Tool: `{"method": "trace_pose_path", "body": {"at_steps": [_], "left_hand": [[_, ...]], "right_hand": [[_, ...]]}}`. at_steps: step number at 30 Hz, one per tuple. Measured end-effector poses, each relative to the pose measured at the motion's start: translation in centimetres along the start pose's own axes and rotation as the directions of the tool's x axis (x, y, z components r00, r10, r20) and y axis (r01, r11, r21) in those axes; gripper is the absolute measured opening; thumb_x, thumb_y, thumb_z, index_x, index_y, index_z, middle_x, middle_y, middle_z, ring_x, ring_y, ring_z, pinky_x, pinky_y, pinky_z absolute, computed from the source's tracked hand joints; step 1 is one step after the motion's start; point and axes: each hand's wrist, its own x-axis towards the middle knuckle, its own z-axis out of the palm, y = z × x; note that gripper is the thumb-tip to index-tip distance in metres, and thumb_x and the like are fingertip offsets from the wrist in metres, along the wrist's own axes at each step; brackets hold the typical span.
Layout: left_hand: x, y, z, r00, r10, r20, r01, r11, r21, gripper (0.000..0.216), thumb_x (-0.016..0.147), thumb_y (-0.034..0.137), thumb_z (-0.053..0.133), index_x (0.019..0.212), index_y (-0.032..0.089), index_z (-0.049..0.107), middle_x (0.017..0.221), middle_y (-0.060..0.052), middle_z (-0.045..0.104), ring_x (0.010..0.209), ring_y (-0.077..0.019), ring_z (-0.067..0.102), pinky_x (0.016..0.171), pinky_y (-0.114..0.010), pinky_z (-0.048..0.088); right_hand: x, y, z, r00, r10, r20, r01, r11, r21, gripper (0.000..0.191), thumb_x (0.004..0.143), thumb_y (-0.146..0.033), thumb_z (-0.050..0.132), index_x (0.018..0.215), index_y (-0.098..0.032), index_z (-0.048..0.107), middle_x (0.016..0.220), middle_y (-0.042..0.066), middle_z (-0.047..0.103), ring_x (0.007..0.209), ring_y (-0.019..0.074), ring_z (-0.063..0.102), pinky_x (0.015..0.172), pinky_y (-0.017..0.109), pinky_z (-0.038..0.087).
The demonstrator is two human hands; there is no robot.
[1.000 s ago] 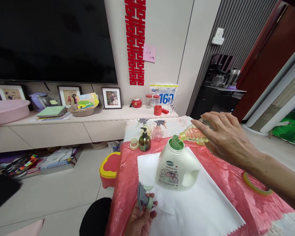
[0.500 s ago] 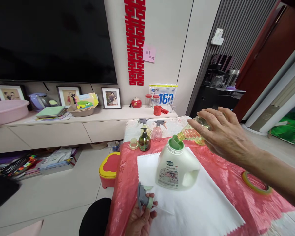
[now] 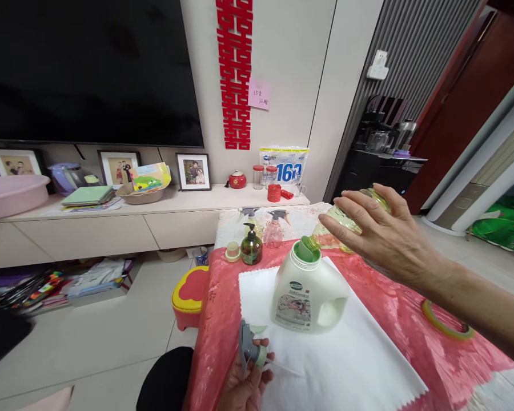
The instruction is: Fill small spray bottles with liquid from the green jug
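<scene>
A tilted bottle (image 3: 345, 220), clasped in the right hand (image 3: 383, 240), is best kept mouth-over-spout at the jug's (image 3: 307, 294) one o'clock; a sprayer (image 3: 249, 348) is clenched in the left hand (image 3: 244, 388).

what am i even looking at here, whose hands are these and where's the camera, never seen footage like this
There is no machine here: a person wears a camera on the head, looking forward and down, so both hands are that person's own. The right hand tips a clear bottle of yellowish liquid, its neck meeting the green spout of a white jug. The left hand, at the bottom edge, holds a grey spray-trigger head. The jug stands on a white cloth spread over a pink tablecloth. Farther back on the table stand a dark pump bottle and a pink spray bottle; a tape ring lies at the right.
</scene>
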Motion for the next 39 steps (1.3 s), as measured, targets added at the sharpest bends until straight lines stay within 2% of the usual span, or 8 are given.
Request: {"method": "trace_pose_path", "body": {"at_steps": [11, 16, 19, 23, 25, 28, 34, 39], "left_hand": [[-0.2, -0.6, 0.2, 0.999, 0.032, -0.031, -0.032, 0.999, -0.005, 0.056, 0.059, 0.02, 0.091, 0.111, 0.028, 0.07, 0.113, -0.008, 0.074, 0.095, -0.0249, 0.073, 0.073, -0.029, 0.056], [-0.3, 0.0, 0.5, 0.999, 0.019, -0.033, -0.019, 1.0, -0.006, 0.052, 0.057, 0.017, 0.092, 0.104, 0.027, 0.072, 0.108, -0.007, 0.075, 0.093, -0.0238, 0.073, 0.071, -0.027, 0.057], [-0.7, 0.4, 1.2, 0.999, 0.011, -0.046, -0.011, 1.0, 0.01, 0.048, 0.059, 0.016, 0.091, 0.103, 0.025, 0.073, 0.111, -0.007, 0.074, 0.094, -0.0243, 0.073, 0.074, -0.029, 0.057], [-1.4, 0.7, 2.3, 0.996, 0.033, -0.088, -0.033, 0.999, -0.003, 0.041, 0.063, 0.017, 0.091, 0.1, 0.024, 0.075, 0.112, -0.006, 0.074, 0.092, -0.0207, 0.073, 0.075, -0.027, 0.057], [-1.5, 0.8, 2.6, 0.996, 0.032, -0.081, -0.035, 0.999, -0.038, 0.04, 0.063, 0.016, 0.091, 0.099, 0.023, 0.075, 0.11, -0.005, 0.074, 0.092, -0.0193, 0.073, 0.077, -0.025, 0.058], [-1.5, 1.3, 2.9, 0.996, 0.04, -0.082, -0.048, 0.994, -0.101, 0.039, 0.064, 0.014, 0.09, 0.099, 0.021, 0.075, 0.109, -0.005, 0.075, 0.092, -0.0179, 0.073, 0.079, -0.024, 0.058], [-1.6, 2.4, 3.1, 0.992, 0.088, -0.088, -0.1, 0.985, -0.14, 0.031, 0.075, 0.01, 0.081, 0.104, 0.021, 0.073, 0.113, -0.005, 0.075, 0.095, -0.0148, 0.072, 0.09, -0.024, 0.058], [-1.9, 2.4, 3.3, 0.992, 0.069, -0.104, -0.084, 0.986, -0.144, 0.027, 0.078, 0.008, 0.078, 0.102, 0.019, 0.072, 0.111, -0.004, 0.074, 0.094, -0.0136, 0.072, 0.092, -0.024, 0.058]], "right_hand": [[0.0, -0.8, -0.3, 1.0, -0.008, -0.016, 0.008, 1.0, -0.01, 0.036, 0.093, -0.008, 0.054, 0.127, -0.02, 0.053, 0.133, 0.016, 0.054, 0.127, 0.0285, 0.048, 0.108, 0.057, 0.036], [-1.2, -1.5, 0.6, 0.972, 0.189, 0.141, -0.203, 0.975, 0.093, 0.046, 0.088, -0.004, 0.048, 0.131, -0.02, 0.053, 0.131, 0.015, 0.053, 0.123, 0.0294, 0.05, 0.104, 0.056, 0.037], [-3.2, -1.5, 0.8, 0.926, 0.305, 0.221, -0.357, 0.899, 0.255, 0.049, 0.089, -0.018, 0.053, 0.137, -0.018, 0.048, 0.129, 0.016, 0.053, 0.116, 0.0308, 0.053, 0.095, 0.051, 0.044], [-6.6, -2.0, -0.7, 0.843, 0.428, 0.327, -0.538, 0.678, 0.5, 0.063, 0.093, -0.047, 0.058, 0.146, -0.02, 0.04, 0.133, 0.013, 0.053, 0.115, 0.0273, 0.056, 0.089, 0.039, 0.05], [-8.4, -3.3, -1.8, 0.806, 0.439, 0.398, -0.592, 0.589, 0.55, 0.065, 0.092, -0.054, 0.057, 0.147, -0.024, 0.038, 0.136, 0.009, 0.053, 0.116, 0.0257, 0.057, 0.088, 0.037, 0.052], [-11.3, -6.7, -3.2, 0.811, 0.338, 0.477, -0.583, 0.526, 0.619, 0.06, 0.094, -0.053, 0.055, 0.146, -0.028, 0.04, 0.139, 0.006, 0.052, 0.119, 0.025, 0.056, 0.088, 0.037, 0.054], [-16.1, -15.1, -3.3, 0.78, 0.213, 0.589, -0.595, 0.546, 0.59, 0.06, 0.09, -0.035, 0.056, 0.147, -0.024, 0.038, 0.138, 0.014, 0.047, 0.122, 0.0302, 0.051, 0.092, 0.048, 0.051], [-16.5, -18.5, -3.0, 0.751, 0.203, 0.628, -0.613, 0.569, 0.548, 0.062, 0.087, -0.024, 0.055, 0.147, -0.021, 0.037, 0.133, 0.016, 0.049, 0.119, 0.0316, 0.05, 0.091, 0.052, 0.048]]}}
